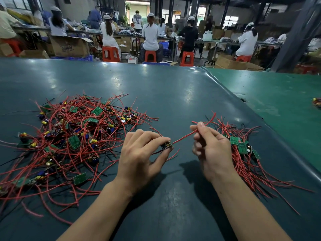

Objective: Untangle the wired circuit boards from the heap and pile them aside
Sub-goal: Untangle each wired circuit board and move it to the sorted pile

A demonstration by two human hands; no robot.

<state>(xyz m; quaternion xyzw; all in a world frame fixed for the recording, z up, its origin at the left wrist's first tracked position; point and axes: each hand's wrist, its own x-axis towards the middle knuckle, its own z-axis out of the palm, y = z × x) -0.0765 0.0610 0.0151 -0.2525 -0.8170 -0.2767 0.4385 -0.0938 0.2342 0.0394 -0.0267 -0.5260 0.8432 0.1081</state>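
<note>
A tangled heap (73, 134) of small green circuit boards with red and black wires covers the left of the dark green table (173, 94). At the right lies a smaller pile (243, 148) of boards, their red wires trailing toward me. Between the two, my left hand (139, 153) pinches one small circuit board (167, 145) at its fingertips. A red wire (184, 137) runs from that board up to my right hand (211, 146), which pinches it between thumb and forefinger. The wire's free end curves up past the hand.
A lighter green mat (278, 101) adjoins the table on the right, with a small bundle of parts (317, 102) at its far edge. Beyond the table, several people sit on red stools (111, 53) at benches among cardboard boxes (69, 46).
</note>
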